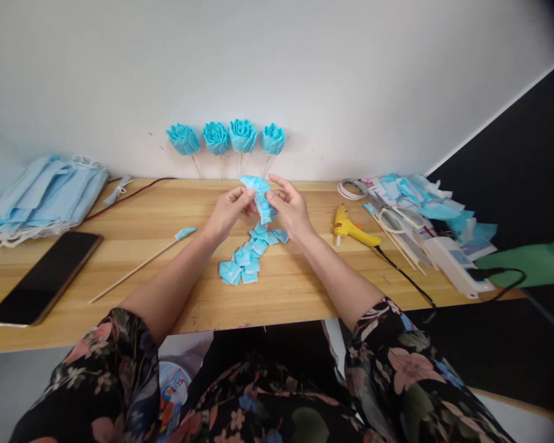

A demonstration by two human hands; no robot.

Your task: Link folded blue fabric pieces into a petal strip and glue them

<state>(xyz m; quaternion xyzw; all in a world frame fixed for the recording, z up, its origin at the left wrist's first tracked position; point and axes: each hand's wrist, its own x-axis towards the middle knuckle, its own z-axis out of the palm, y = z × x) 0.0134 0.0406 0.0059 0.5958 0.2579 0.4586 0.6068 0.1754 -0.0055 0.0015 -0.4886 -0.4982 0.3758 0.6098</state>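
Between my two hands a strip of folded blue mask fabric [261,195] is held up above the table. My left hand [233,209] pinches its left side between thumb and fingers. On the other side my right hand [289,206] grips it with the thumb in front, index finger raised. Below them a loose trail of folded blue fabric pieces [245,258] lies on the wood; whether it joins the held strip I cannot tell. A thin wooden stick [138,271] with a blue tip rests left of my left forearm.
Several blue fabric flowers [216,138] on sticks lean against the wall. At left are a pile of blue face masks [46,194] and a phone [46,277]. At right lie a yellow glue gun [353,229], white-handled scissors [399,219], a power strip [459,267] and fabric scraps [443,203].
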